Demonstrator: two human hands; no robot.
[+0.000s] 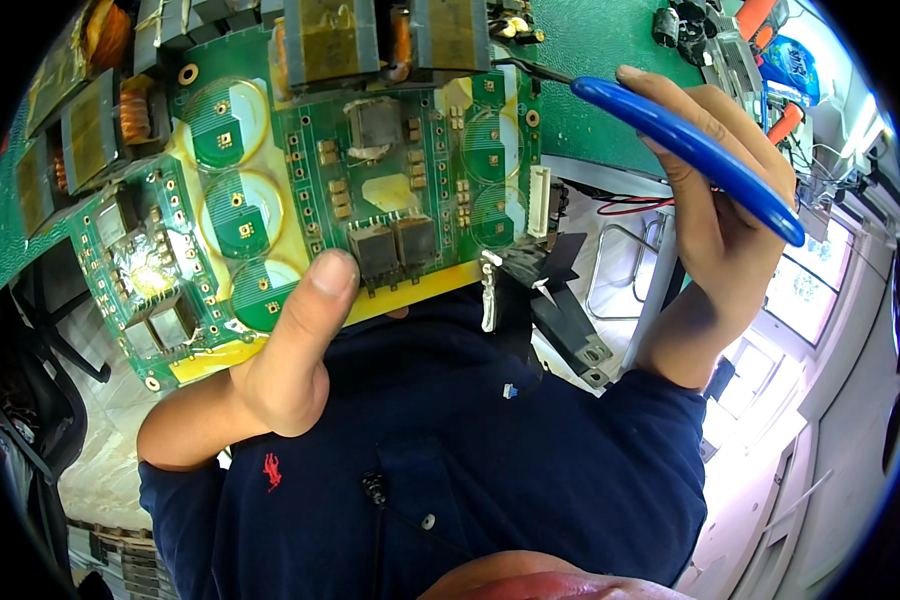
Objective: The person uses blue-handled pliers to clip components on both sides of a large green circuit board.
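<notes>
A green circuit board (305,190) with yellow borders is held up and tilted in front of my chest. My left hand (295,345) grips its near edge, the thumb pressed on top close to two dark block components (390,245); its other fingers are hidden underneath. Round coated patches (245,215) and small brass-coloured terminals cover the board. At upper right, my right hand (720,150) is closed around blue-handled pliers (685,140). Their dark metal end reaches the board's far right corner, where the jaws are too unclear to read.
Large dark transformers with copper windings (135,110) crowd the board's far and left sides. Behind lies a green work mat (585,120). Black cylindrical parts (685,30), orange-handled tools (785,122) and a blue package (792,70) sit at the far right. Red and black wires (630,205) hang nearby.
</notes>
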